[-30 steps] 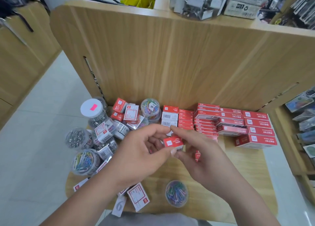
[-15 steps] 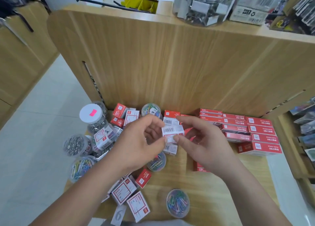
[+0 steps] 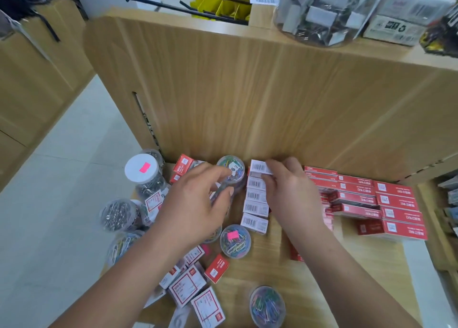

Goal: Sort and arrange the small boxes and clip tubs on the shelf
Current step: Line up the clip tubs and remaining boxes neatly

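From the head camera, your right hand (image 3: 290, 189) is in the middle of the frame, at the far end of the shelf (image 3: 322, 278). It pinches a small box (image 3: 259, 168) between the thumb and the fingers, with the stripy price code facing up. The box sits at the top of a row of small boxes (image 3: 255, 205) that runs toward you, and it looks to be close to the wooden back wall (image 3: 272, 104).

I think you are adding this box to the row. To do it well, push it flat against the box below it so no gap is left. Keep its code facing up like the others. Line up its sides with the row, so it does not stick out. Let go only when it lies flat.

Your left hand (image 3: 195, 204) is just left of the middle. Its fingers are a little bent and spread out over a clip tub (image 3: 231, 173) full of colored clips. I cannot tell if the fingers touch the tub or only hang above it. Take care not to bump it into the row.

The long red boxes (image 3: 396, 204) lie in tidy rows on the right side. More tubs and loose boxes (image 3: 188, 288) are mixed up on the left and at the bottom, so I think a lot of sorting is left to do.
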